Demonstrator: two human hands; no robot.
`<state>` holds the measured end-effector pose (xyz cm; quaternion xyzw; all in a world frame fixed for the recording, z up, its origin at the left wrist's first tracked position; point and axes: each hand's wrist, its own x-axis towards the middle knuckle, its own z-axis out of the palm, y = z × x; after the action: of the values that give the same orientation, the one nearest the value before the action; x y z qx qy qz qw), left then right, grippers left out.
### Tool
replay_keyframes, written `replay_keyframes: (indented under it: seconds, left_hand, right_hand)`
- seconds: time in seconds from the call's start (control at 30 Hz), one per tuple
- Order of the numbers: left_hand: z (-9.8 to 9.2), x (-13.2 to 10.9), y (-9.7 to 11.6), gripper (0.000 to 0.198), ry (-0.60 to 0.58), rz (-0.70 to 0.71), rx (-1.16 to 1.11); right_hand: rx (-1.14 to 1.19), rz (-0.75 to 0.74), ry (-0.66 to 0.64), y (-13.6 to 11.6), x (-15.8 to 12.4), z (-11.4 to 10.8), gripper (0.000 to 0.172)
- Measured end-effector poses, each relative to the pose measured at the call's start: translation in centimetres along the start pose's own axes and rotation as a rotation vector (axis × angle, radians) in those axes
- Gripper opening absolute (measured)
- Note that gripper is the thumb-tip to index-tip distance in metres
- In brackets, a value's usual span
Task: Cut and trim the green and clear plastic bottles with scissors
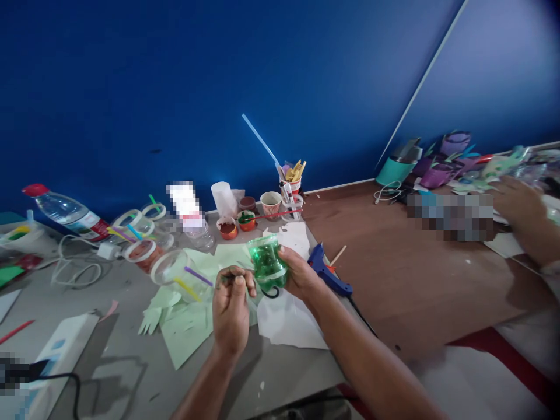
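My right hand (297, 273) grips a green-painted cut bottle base (266, 262), holding it above the table. My left hand (231, 303) is closed in a pinch just left of the bottle piece; a thin dark tool, perhaps a brush, seems to run from its fingers toward the green piece, but it is too small to name. Light green paper cut-outs (188, 318) and white paper sheets (286, 318) lie under both hands.
A blue glue gun (328, 274) lies right of my right hand. Small paint cups (238, 224), a cup of brushes (292, 186), cut clear bottle rings with straws (144, 245) and a water bottle (65, 210) stand behind. Another person's hand (520, 210) works at far right among purple crafts (446, 163).
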<state>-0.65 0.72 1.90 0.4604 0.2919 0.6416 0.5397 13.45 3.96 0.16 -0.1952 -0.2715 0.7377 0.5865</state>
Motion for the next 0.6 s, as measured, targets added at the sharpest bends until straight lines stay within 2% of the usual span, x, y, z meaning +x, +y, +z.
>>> replay_keyframes:
  seconds: [0.33,0.4,0.53,0.6]
  left_hand:
    - [-0.4,-0.1,-1.3,0.010,0.060,0.244,0.371]
    - [-0.4,-0.2,-1.5,0.011,0.046,0.280,0.415]
    - [-0.8,-0.5,-2.0,0.031,-0.022,0.306,0.538]
    - [-1.0,-0.4,-2.1,0.031,-0.052,0.370,0.640]
  right_hand:
    - [-0.010,-0.076,0.060,-0.4,0.1,0.5,0.032]
    - [0.000,-0.080,0.066,-0.5,0.0,0.5,0.031]
    - [-0.008,-0.087,0.068,-0.6,0.0,0.7,0.029]
    - [-0.020,-0.088,0.073,-0.6,0.0,0.7,0.029]
